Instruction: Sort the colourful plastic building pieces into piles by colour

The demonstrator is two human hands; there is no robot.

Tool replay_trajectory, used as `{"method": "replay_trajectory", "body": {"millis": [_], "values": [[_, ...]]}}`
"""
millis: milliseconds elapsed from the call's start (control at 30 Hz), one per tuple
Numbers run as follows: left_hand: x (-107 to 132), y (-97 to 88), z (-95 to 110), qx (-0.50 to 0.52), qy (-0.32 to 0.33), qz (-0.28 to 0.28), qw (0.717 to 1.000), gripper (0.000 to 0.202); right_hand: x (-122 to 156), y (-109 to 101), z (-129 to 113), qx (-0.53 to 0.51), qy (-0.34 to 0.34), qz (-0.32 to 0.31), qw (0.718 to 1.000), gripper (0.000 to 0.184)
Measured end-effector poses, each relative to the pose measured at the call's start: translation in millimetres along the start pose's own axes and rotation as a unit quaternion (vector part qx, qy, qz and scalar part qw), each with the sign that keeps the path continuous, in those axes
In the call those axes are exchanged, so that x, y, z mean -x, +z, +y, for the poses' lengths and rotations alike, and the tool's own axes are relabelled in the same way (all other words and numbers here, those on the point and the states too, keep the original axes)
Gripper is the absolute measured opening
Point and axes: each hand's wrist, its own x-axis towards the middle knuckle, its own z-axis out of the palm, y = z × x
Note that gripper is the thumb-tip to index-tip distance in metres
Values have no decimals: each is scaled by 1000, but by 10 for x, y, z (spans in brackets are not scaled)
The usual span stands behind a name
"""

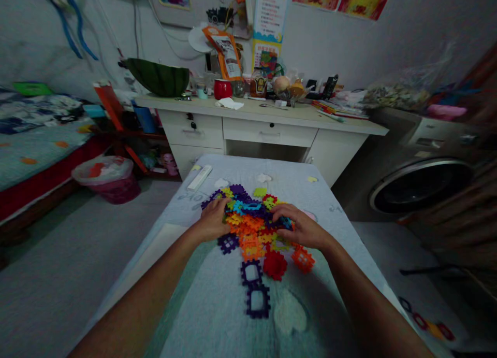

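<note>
A heap of interlocking plastic building pieces (248, 223), with notched edges, lies on the cloth-covered table. Purple, orange, yellow, red and light blue ones overlap. My left hand (213, 220) rests against the heap's left side, thumb and fingers apart, its fingertips partly hidden. At the right side, my right hand (301, 227) curls its fingers and thumb around a blue building piece (286, 222). Nearer to me lie two purple square frames (249, 299) touching each other, a red piece (275, 265) and an orange square piece (303, 259).
A white strip-shaped object (199, 178) lies at the table's far left. Beyond stands a white desk (267, 120) loaded with jars, bags and papers. A washing machine (411, 166) is on the right. A pink bin (112, 184) stands left, and more pieces (433, 327) lie on the floor at right.
</note>
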Motion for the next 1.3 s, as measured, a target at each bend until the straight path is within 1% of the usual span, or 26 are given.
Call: {"method": "replay_trajectory", "body": {"millis": [33, 67, 100, 133, 200, 233, 267, 300, 367, 433, 500, 567, 667, 767, 833, 900, 967, 1033, 1100, 1133, 1233, 1300], "values": [[-58, -34, -25, 25, 2, 22, 999, 74, 127, 8, 41, 15, 28, 21, 999, 24], [-128, -59, -46, 41, 2, 57, 998, 68, 251, 24, 96, 33, 63, 41, 997, 31], [-211, -75, -59, 54, -3, 96, 994, 62, 369, 50, 162, 52, 103, 58, 992, 42], [-303, -84, -64, 63, -16, 124, 990, 56, 477, 88, 233, 70, 142, 70, 985, 57], [-501, -82, -47, 60, -41, 137, 988, 47, 643, 200, 373, 96, 198, 68, 973, 94], [-600, -75, -27, 45, -50, 129, 989, 48, 697, 272, 433, 104, 215, 56, 969, 110], [-695, -65, -1, 19, -61, 111, 992, 52, 730, 351, 483, 111, 230, 41, 966, 121], [-782, -53, 31, -10, -81, 87, 993, 59, 744, 431, 523, 118, 244, 27, 962, 128], [-922, -29, 103, -65, -120, 27, 990, 69, 734, 577, 573, 136, 267, 19, 954, 131], [-1008, -9, 186, -93, -126, -34, 987, 77, 701, 675, 598, 154, 267, 31, 951, 124], [-1035, 8, 276, -91, -96, -67, 989, 78, 675, 716, 614, 161, 242, 43, 956, 115], [-1008, 26, 374, -70, -55, -80, 993, 68, 662, 718, 629, 159, 219, 53, 961, 106], [-881, 66, 528, -31, 14, -96, 995, 48, 651, 705, 643, 157, 204, 84, 963, 94], [-681, 109, 682, 10, 78, -104, 992, 39, 623, 696, 631, 148, 180, 120, 965, 80], [-522, 123, 772, 56, 147, -86, 984, 32, 592, 678, 610, 136, 159, 135, 968, 72], [-346, 120, 837, 39, 199, -68, 977, 28, 545, 642, 589, 124, 148, 142, 971, 65], [-150, 103, 864, 8, 218, -37, 975, 31, 475, 595, 574, 109, 153, 147, 971, 60], [68, 79, 853, -13, 219, -15, 976, 38, 375, 546, 569, 88, 174, 161, 968, 52], [309, 65, 817, -40, 227, -16, 973, 51, 254, 500, 565, 66, 198, 179, 962, 46], [438, 68, 797, -53, 226, -19, 973, 61, 195, 477, 560, 56, 205, 185, 959, 43], [831, 143, 756, -70, 198, -31, 977, 106, 86, 394, 524, 42, 203, 189, 960, 44], [1063, 251, 752, -67, 186, -53, 979, 124, 120, 333, 488, 41, 193, 186, 962, 48]]}}
